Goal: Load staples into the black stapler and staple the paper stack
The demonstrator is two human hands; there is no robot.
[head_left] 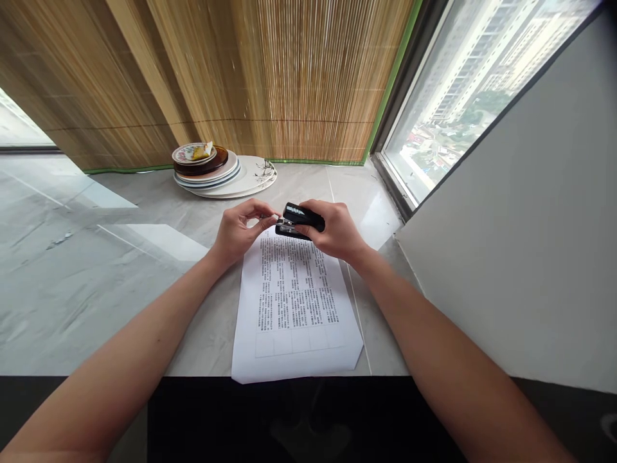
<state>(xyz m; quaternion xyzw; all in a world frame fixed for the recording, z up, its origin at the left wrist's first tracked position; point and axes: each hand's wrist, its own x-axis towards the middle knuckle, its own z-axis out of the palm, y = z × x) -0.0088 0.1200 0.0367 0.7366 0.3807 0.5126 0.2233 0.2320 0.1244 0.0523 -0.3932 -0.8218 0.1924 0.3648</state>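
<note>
A black stapler is held above the far end of a stack of printed paper, just off the sheets, near the middle of the grey marble worktop. Its long axis runs nearly left to right across the scene, tilted slightly so that the left end sits a little farther and higher than the right. The open mouth end points left, toward the left hand, and the hinge end is buried in the right hand.

The right hand's fingers are closed around the stapler body, gripping it from the far side and top, with the thumb on the near side. The left hand's fingers are curled in, thumb and forefinger pinched together right at the stapler's left tip; something small and pale shows between them, too small to tell what it is.

The paper lies flat with its long side running near to far, its near edge hanging just over the worktop's front edge. Text fills the far part of the top sheet and a row of boxes lies toward the near end.

Far left of the hands, well apart from them, a pile of plates stands against a bamboo blind. A window opens at the far right.
</note>
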